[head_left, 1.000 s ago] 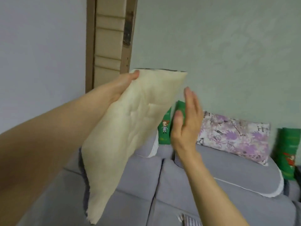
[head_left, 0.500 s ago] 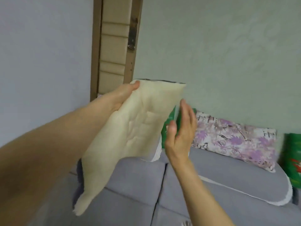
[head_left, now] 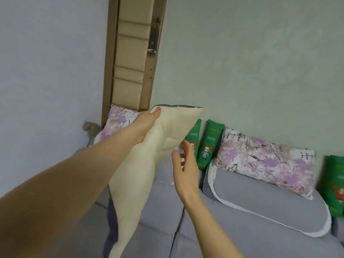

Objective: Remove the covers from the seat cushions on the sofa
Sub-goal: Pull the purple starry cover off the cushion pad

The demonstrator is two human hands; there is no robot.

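The left hand (head_left: 149,121) pinches the top corner of a cream-backed seat cover (head_left: 149,164), thumb over the upper edge, holding it aloft above the grey sofa (head_left: 260,229); the right hand (head_left: 183,164) is open, fingers spread, gripping nothing, its fingertips just beside the cover's right edge, perhaps brushing it; the cover lies up and to the left of that hand, and its long axis runs steeply from the raised corner down toward the lower left of the frame, the grey outer face showing only along the top and the trailing edge; the right hand is the nearer one to the free upper corner, so a second grip there looks like the coming move; a second grey cover with white trim (head_left: 270,205) lies over the seat to the right, floral pillows (head_left: 264,161) and green cushions (head_left: 210,142) behind it. Against the frame a second earlier, the cover sits lower against the wall, the right hand has closed in on its edge, and more of the sofa's back shows.
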